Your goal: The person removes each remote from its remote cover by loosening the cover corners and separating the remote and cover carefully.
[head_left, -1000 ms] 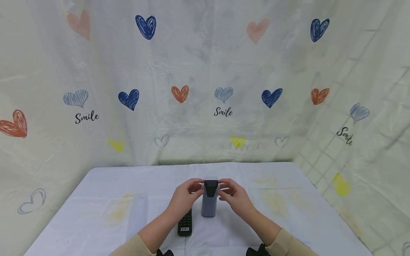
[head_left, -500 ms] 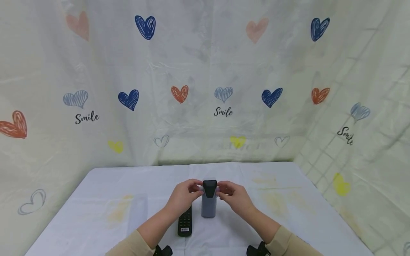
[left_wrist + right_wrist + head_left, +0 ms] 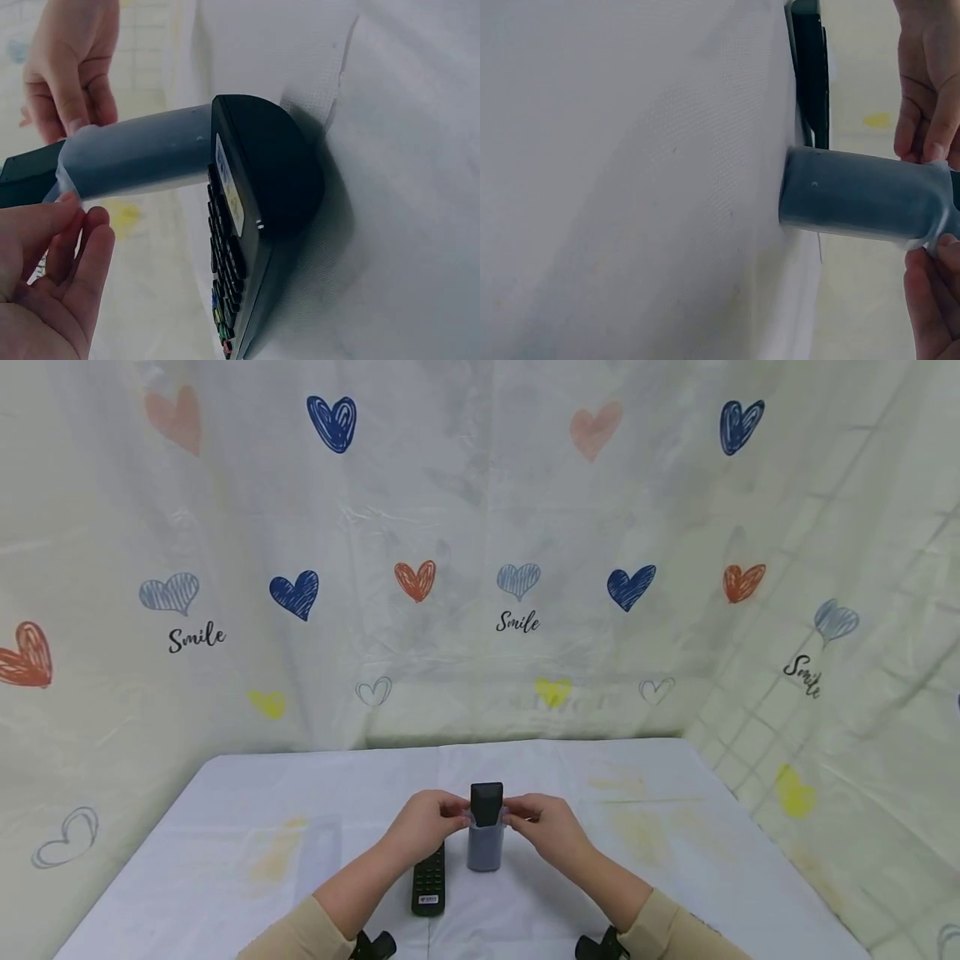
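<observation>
In the head view a black device (image 3: 486, 803), shaped like a remote control, stands on end within a translucent soft cover (image 3: 485, 850), its dark upper end bare above the cover's rim. The left hand (image 3: 423, 822) pinches the rim from the left between thumb and fingers; the right hand (image 3: 551, 831) pinches it from the opposite side. The left wrist view shows the cover (image 3: 142, 154) bunched where the fingertips grip it. A black remote control (image 3: 428, 885) lies with its buttons up beside the left forearm, which overlaps its far end.
The table (image 3: 600, 893) has a white cloth with yellowish stains. Behind it hangs a pale curtain (image 3: 450, 510) printed with hearts. Small black devices (image 3: 375, 945) sit at both wrists, by the beige sleeves (image 3: 300, 935).
Both hands have moved slightly down with the cover's rim, and more of the black device's upper end shows. The lying remote control stays where it was.
</observation>
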`<state>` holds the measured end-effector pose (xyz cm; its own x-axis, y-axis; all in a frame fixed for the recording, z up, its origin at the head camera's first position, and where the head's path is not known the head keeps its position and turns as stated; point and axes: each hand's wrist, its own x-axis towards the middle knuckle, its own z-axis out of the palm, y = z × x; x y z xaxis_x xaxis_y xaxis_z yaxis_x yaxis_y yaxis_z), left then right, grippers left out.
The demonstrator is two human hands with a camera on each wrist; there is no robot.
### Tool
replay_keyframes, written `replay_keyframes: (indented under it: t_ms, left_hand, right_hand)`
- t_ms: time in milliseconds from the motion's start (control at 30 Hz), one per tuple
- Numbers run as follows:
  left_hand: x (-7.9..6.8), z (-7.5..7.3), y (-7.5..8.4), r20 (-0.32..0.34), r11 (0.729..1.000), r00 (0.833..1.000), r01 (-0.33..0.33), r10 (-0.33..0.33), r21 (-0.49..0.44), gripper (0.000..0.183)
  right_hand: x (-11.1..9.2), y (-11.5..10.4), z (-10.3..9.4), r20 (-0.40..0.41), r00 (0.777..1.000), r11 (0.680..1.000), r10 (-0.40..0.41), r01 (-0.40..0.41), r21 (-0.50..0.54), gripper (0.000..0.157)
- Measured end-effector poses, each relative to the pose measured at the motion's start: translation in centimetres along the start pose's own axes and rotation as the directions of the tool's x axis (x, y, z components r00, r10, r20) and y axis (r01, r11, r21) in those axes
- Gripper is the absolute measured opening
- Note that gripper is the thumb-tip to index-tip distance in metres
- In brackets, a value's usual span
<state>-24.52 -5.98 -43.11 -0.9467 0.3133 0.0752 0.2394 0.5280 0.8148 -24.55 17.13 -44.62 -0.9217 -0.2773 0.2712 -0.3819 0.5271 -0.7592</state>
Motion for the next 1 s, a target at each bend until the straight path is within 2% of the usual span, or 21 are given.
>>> replay_keyframes:
  t_ms: [233, 367, 467, 567, 700, 867, 1000]
  left_hand:
    - [0.2, -0.1, 0.0, 0.086, 0.997, 0.996, 0.025, -0.031, 0.07, 0.02]
    - [0.2, -0.1, -0.3, 0.095, 0.997, 0.995, 0.035, -0.042, 0.069, 0.025]
    - [-0.1, 0.1, -0.6, 0.069, 0.998, 0.996, 0.059, -0.06, 0.016, 0.032]
    - [-0.4, 0.4, -0.6, 0.017, 0.995, 0.998, 0.064, -0.063, -0.077, 0.036]
    - [-0.7, 1.1, -0.6, -0.057, 0.985, 0.996, 0.051, -0.061, -0.165, 0.027]
    - [-1.0, 1.8, -0.7, -0.107, 0.98, 0.99, 0.075, -0.096, -0.187, 0.014]
    - [-1.4, 2.1, -0.5, -0.123, 0.979, 0.986, 0.087, -0.111, -0.186, 0.017]
  right_hand:
    - [-0.1, 0.4, -0.1, 0.062, 0.998, 0.998, -0.027, 0.03, -0.054, 0.017]
    - [0.0, 0.3, -0.2, 0.087, 0.996, 0.999, -0.035, 0.038, -0.033, 0.019]
    - [0.0, 0.3, -0.1, 0.1, 0.995, 0.999, 0.014, -0.017, 0.034, 0.024]
    - [-0.1, 0.2, 0.1, 0.096, 0.993, 0.99, 0.063, -0.075, 0.117, 0.03]
    - [-0.2, 0.4, 0.3, 0.075, 0.994, 0.975, 0.079, -0.093, 0.2, 0.027]
    - [-0.6, 0.6, 0.3, 0.074, 0.993, 0.972, 0.087, -0.101, 0.214, 0.017]
    - [-0.7, 0.9, 0.4, 0.058, 0.995, 0.977, 0.087, -0.097, 0.189, 0.016]
